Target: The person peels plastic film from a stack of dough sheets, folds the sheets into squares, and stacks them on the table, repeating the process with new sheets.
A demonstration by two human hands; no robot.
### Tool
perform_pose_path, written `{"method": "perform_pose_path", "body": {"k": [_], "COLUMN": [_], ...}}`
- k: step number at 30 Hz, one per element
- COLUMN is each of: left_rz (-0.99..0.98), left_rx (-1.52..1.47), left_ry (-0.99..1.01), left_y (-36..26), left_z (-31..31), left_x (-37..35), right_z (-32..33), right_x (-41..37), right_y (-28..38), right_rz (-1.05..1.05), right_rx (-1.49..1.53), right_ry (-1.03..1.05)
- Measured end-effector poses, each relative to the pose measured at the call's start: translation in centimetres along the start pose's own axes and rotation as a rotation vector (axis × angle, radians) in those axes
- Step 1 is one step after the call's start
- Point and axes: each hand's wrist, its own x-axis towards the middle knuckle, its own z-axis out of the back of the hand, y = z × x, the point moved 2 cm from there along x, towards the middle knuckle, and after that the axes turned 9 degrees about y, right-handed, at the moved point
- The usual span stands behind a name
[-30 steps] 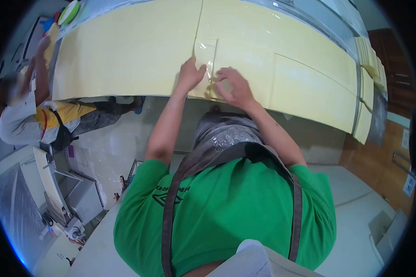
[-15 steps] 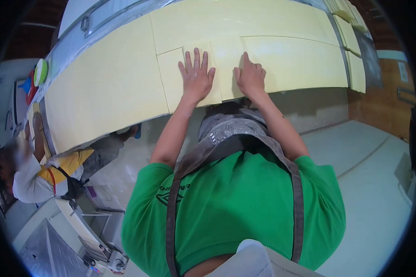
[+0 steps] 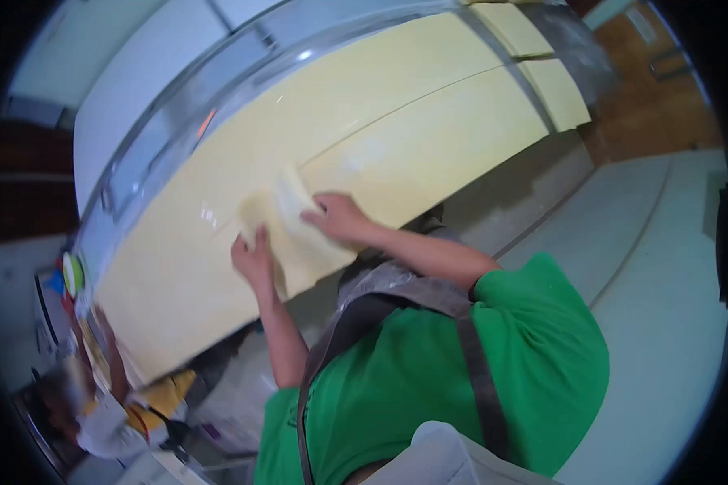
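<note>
A pale yellow sheet [image 3: 437,121] covers the long table. Between my hands a smaller yellow piece [image 3: 299,222] is lifted and curled, blurred by motion. My right hand [image 3: 340,217] pinches its right edge between thumb and fingers. At the piece's left side is my left hand [image 3: 255,257], thumb raised and fingers bent; whether it grips the edge is hard to make out.
Another person [image 3: 109,420] is at the table's left end, hands on its edge. Beside them is a green-rimmed bowl [image 3: 73,275]. Folded yellow sheets [image 3: 554,89] lie at the right end. A metal rail [image 3: 194,105] runs along the far side.
The view has turned and shifted. My hands, earlier flat and pointing on the yellow sheets, are now around a piece that has come up off the table and curled.
</note>
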Motion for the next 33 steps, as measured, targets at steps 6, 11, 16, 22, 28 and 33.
{"method": "perform_pose_path", "body": {"k": [6, 11, 16, 22, 28, 33], "left_rz": [-0.047, 0.172, 0.270, 0.335, 0.068, -0.154], "left_rx": [-0.405, -0.571, -0.971, -0.873, -0.316, -0.231], "left_ry": [0.113, 0.525, 0.877, 0.894, 0.689, 0.584], "left_y": [-14.7, -27.9, -42.3, -49.7, -49.0, -49.4], "left_z": [-10.2, -32.1, -52.5, -64.9, -65.1, -64.8], "left_x": [0.9, 2.9, 0.6, 0.3, 1.5, 2.3], "right_z": [18.1, 41.3, 60.4, 73.5, 72.7, 70.8], "right_x": [-4.8, -12.3, -20.0, -20.2, -16.3, -11.2], "right_y": [-7.5, -15.8, -23.7, -32.2, -34.7, -32.5], "right_rz": [0.292, 0.136, -0.121, -0.370, -0.823, 0.036], "right_rx": [0.100, -0.118, -0.292, -0.193, -0.662, -0.883], "right_ry": [-0.279, -0.447, -0.509, -0.332, -0.394, -0.504]}}
